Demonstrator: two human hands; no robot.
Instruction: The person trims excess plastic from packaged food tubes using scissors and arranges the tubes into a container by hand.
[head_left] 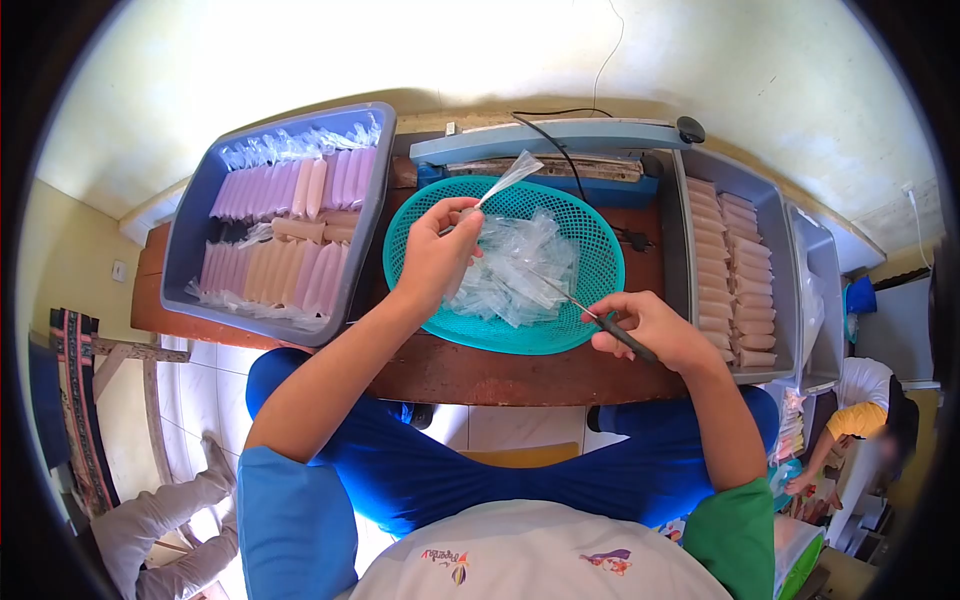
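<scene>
My left hand (440, 250) is closed above the left part of a turquoise plastic basket (410, 305), pinching a strip of clear plastic (515, 175) whose flared end points up to the right. Whatever else lies inside that fist is hidden. Over the basket's front right rim, my right hand (640, 332) grips scissors with dark handles (622, 336); their thin blades point up and left. Inside the basket lies a loose heap of clear plastic scraps (520, 265).
A grey bin (385, 180) at left holds rows of purple and orange filled tubes. More brownish tubes fill a grey tray (685, 290) at right. Behind the basket stands a blue heat sealer (560, 140) with a black cord. Other people sit at both sides.
</scene>
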